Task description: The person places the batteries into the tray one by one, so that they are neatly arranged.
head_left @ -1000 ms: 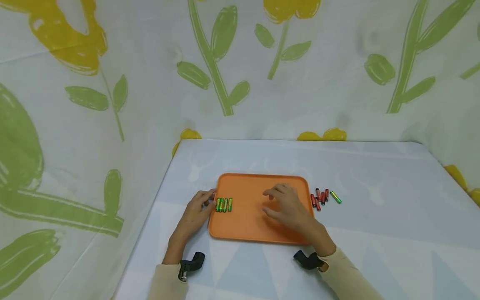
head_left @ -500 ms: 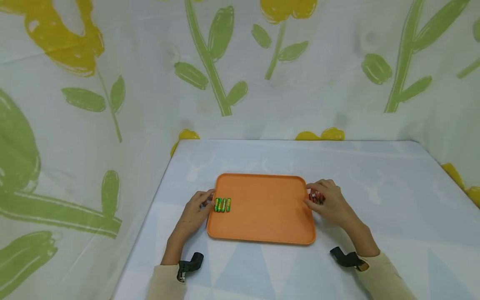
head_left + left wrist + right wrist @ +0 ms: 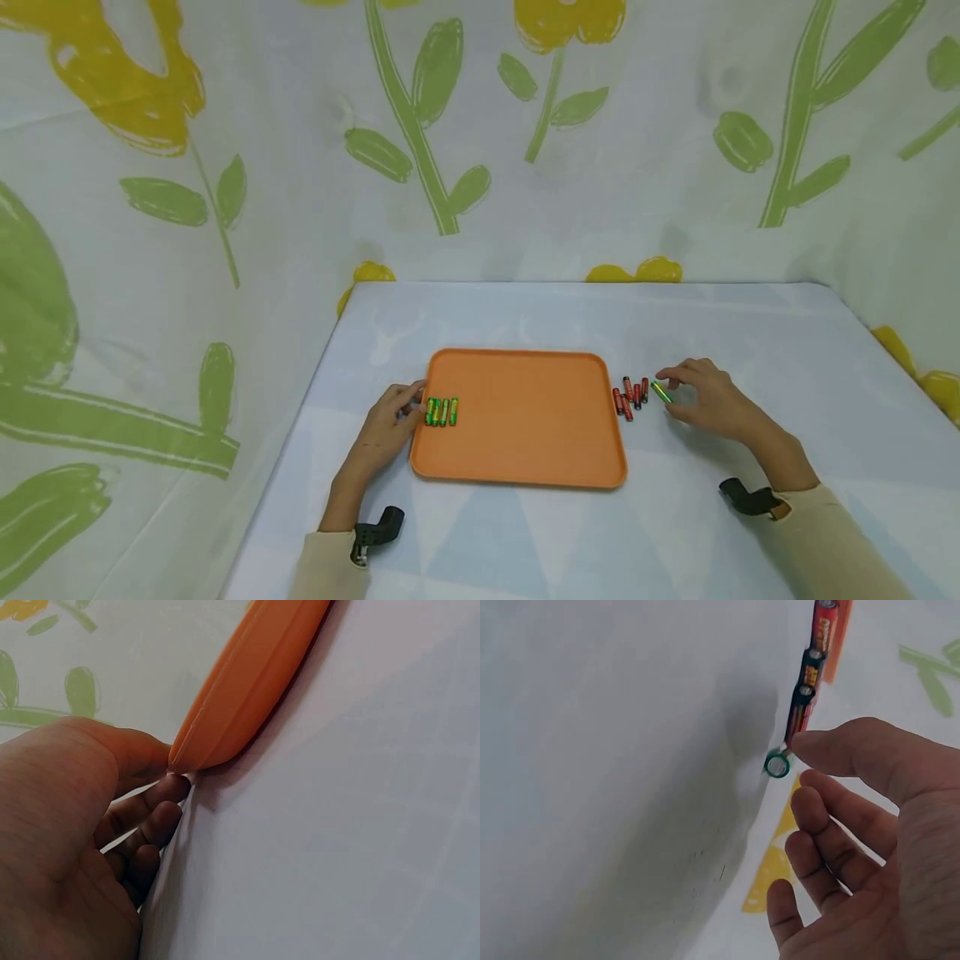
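An orange tray (image 3: 525,425) lies on the table, and my left hand (image 3: 387,427) holds its left rim between thumb and fingers. Just inside that rim several green batteries (image 3: 442,412) stand side by side in a row. Past the tray's right edge, my right hand (image 3: 712,402) reaches around a single green battery (image 3: 661,392), thumb and forefinger spread on either side of it. In the right wrist view the thumb tip comes close to the green battery's end (image 3: 777,765); whether it touches is unclear.
Several red-and-black batteries (image 3: 627,402) lie loosely between the tray and the lone green one. Patterned cloth walls (image 3: 285,208) rise behind and to the left of the pale table (image 3: 750,333).
My right hand has moved right, from above the tray, over the red batteries, to the lone green battery. The left hand stays at the tray's rim.
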